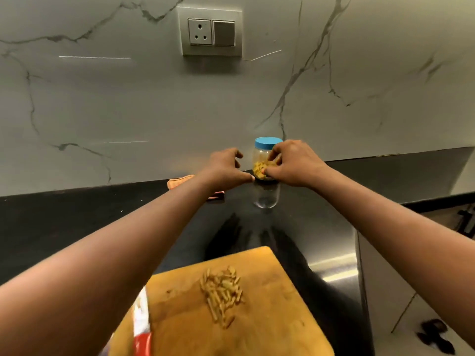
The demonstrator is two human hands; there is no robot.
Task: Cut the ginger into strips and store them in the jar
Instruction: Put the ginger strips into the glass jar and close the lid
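A clear jar (pixel 260 156) with a blue lid (pixel 267 143) stands on the black counter by the wall, with yellow ginger strips inside. My right hand (pixel 293 165) grips the jar from the right, fingers and thumb curled round its side. My left hand (pixel 226 167) is just left of the jar, fingers loosely curved and apart from the glass, thumb tip near the jar's base. A pile of cut ginger strips (pixel 222 294) lies on the wooden cutting board (pixel 277 317) close to me.
An orange cloth (pixel 180 181) lies at the wall behind my left wrist. A blurred red and white object (pixel 142 327) sits at the board's left edge. The black counter (pixel 64 222) ends at the right, with floor below. A wall socket (pixel 209 32) is above.
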